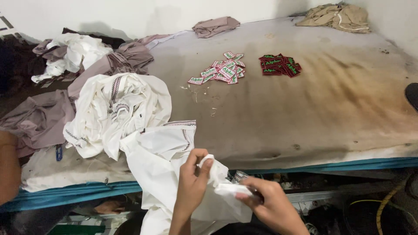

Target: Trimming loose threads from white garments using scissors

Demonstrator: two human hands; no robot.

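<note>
My left hand point(191, 180) pinches a fold of a white garment point(163, 150) with embroidered trim, low in the head view near the table's front edge. Just to its right, my right hand point(272, 204) grips another part of the same white cloth, and a small dark tool seems to sit in its fingers. The garment hangs off the table edge toward me. Behind it lies a heap of white garments point(115, 109) with the same dark trim.
A stained padded table point(331, 100) carries a pile of white woven labels point(222, 69) and a pile of dark red labels point(279, 65). Mauve garments point(122, 58) lie at left, beige cloth point(337, 17) at far right. Another person's arm point(8, 165) is at the left edge.
</note>
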